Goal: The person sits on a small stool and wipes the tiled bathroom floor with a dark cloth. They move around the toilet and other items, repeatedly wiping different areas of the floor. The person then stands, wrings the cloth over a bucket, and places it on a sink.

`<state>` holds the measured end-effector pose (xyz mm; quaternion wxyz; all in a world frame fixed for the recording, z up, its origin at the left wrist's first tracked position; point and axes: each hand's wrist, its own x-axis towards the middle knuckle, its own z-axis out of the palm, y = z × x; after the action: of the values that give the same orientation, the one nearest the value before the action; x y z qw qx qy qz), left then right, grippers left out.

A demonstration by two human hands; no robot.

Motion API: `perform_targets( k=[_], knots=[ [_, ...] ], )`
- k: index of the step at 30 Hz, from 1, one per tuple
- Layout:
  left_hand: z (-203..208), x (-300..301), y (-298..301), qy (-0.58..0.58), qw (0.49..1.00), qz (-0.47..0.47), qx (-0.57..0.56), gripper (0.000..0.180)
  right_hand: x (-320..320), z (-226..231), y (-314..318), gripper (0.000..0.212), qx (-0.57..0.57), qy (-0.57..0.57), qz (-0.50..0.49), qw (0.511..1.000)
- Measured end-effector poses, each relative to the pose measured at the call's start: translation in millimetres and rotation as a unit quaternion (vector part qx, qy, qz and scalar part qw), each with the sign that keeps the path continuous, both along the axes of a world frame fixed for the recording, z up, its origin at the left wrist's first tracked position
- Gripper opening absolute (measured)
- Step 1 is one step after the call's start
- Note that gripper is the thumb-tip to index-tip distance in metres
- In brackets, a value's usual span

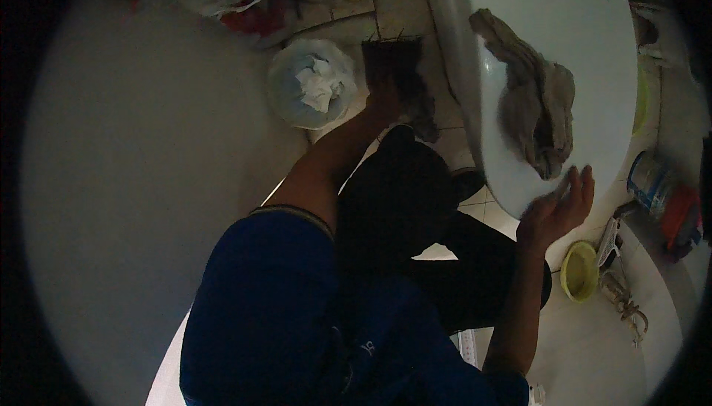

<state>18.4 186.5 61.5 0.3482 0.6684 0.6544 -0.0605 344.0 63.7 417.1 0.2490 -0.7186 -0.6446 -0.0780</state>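
Note:
My right hand [558,210] rests at the near rounded edge of a glossy white surface that looks like a toilet lid [593,57]. Its fingers are stretched out, with nothing seen in them. Just beyond the fingertips lies a crumpled grey-brown cloth [552,102] on the lid. Low on the floor side, my left hand [383,102] reaches down into shadow. It is beside a dark, flat, bristly-edged thing [391,59] and a dark grey, rag-like piece [421,109]. Shadow hides the left fingers, so whether they grip either one does not show.
A bin [285,98] with a pale liner and white crumpled paper stands left of my left hand. Bags [256,17] lie behind it. At right are a yellow-green bowl [579,272], a blue-and-white can [651,182], a red item [678,217] and a coiled cord [629,309].

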Motion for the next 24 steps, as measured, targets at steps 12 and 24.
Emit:
perform_targets(
  k=[12, 24],
  knots=[
    [5, -163, -129, -0.157, 0.973, -0.168, 0.023, 0.050, -20, 1, 5, 0.044, 0.032, -0.012, -0.015, 0.999],
    [56, -198, -97, -0.101, 0.977, 0.090, 0.166, 0.035, -24, -6, 7, 0.049, 0.042, -0.020, -0.006, 0.999]
  ],
)
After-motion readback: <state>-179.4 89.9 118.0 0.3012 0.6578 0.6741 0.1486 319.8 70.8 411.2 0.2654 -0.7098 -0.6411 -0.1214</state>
